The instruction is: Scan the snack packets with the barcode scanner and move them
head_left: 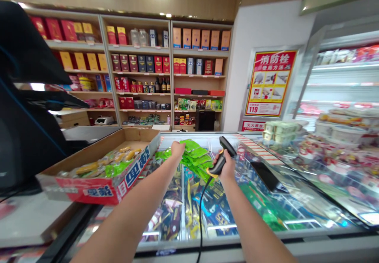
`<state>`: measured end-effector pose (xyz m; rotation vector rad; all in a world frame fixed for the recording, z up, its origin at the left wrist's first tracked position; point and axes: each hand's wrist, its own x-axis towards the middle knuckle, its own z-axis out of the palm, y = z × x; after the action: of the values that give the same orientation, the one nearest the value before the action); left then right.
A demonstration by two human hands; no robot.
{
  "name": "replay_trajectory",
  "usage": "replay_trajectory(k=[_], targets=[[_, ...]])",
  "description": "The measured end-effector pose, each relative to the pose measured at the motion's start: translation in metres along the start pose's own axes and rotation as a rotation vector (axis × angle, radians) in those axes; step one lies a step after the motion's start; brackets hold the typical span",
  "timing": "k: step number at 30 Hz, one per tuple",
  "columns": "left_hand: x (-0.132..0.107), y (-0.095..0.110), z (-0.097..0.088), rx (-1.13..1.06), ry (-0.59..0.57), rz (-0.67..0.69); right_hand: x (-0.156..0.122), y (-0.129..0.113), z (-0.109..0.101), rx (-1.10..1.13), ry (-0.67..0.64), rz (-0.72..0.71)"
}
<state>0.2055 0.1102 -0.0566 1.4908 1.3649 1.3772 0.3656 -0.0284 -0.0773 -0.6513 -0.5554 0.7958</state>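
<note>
In my right hand (227, 167) is a black and yellow barcode scanner (219, 161), gripped by its handle, its head pointing up and away. A black cable (201, 211) runs down from it toward the front edge. My left hand (177, 149) pinches the left end of a strip of bright green snack packets (195, 152). These packets lie on the glass top of a freezer (211, 233), partly behind the scanner. More green packaging shows just left of my left hand. Frozen goods in colourful wrappers are visible through the glass below.
An open cardboard box (111, 190) with packaged food stands at left, beside a black checkout machine (26, 97). A dark phone-like slab (266, 176) lies on the glass at right. Stacked tubs (281, 130) sit farther right. Shelves (142, 49) of boxed goods line the back wall.
</note>
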Motion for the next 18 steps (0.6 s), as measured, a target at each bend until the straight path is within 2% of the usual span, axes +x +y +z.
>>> replay_trajectory(k=[3,5,8,10,12,14,16,18], targets=[[-0.002,0.001,-0.005,0.182,0.055,-0.071,-0.003,0.001,0.004,0.024,0.014,0.005],[-0.009,0.004,-0.011,0.369,0.069,-0.070,-0.003,0.002,0.005,0.025,0.009,-0.001],[-0.022,0.016,-0.025,0.635,0.045,0.015,-0.004,0.003,0.006,0.015,-0.007,-0.014],[-0.028,0.029,-0.043,0.725,0.000,0.127,-0.005,0.003,0.006,0.009,-0.018,-0.021],[-0.028,0.043,-0.072,0.829,-0.080,0.241,-0.007,0.003,0.008,0.004,-0.052,-0.014],[-0.022,0.054,-0.113,0.976,-0.179,0.279,-0.011,0.003,0.010,-0.005,-0.124,0.016],[-0.011,0.057,-0.159,1.151,-0.213,0.182,-0.017,0.005,0.012,-0.027,-0.217,0.057],[-0.001,0.050,-0.202,1.286,-0.196,0.073,-0.023,0.009,0.014,-0.064,-0.291,0.096]])
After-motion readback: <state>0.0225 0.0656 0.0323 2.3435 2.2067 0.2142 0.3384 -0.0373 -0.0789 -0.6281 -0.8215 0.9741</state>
